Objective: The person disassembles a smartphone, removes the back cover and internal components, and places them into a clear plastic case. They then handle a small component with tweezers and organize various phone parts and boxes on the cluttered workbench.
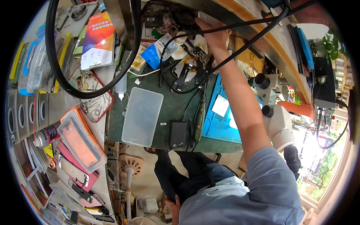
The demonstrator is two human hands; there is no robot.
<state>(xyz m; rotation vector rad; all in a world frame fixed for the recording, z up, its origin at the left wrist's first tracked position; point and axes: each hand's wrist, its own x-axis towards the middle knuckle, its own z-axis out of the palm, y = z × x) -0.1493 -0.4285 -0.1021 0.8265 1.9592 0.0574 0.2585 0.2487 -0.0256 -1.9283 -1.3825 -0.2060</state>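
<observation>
My right arm reaches across the green work mat [144, 80] to its far side. There my right hand [217, 35] is closed on a flat, pale, silvery thing [208, 17] with a rounded edge; its kind is unclear. Black cables pass in front of this hand and forearm. Below it lie phone parts, among them a dark camera plate [199, 54], and a blue packet [152, 56]. My left hand [173, 206] hangs low beside my thigh, away from the mat, its visible fingers apart and holding nothing.
A translucent plastic box [142, 117], a black power adapter [178, 134] and a green pen-shaped tool [200, 122] lie on the near mat. Right of them is a blue repair mat [213, 127], with a microscope [279, 127] beyond. A thick black cable loop [84, 94] hangs at upper left.
</observation>
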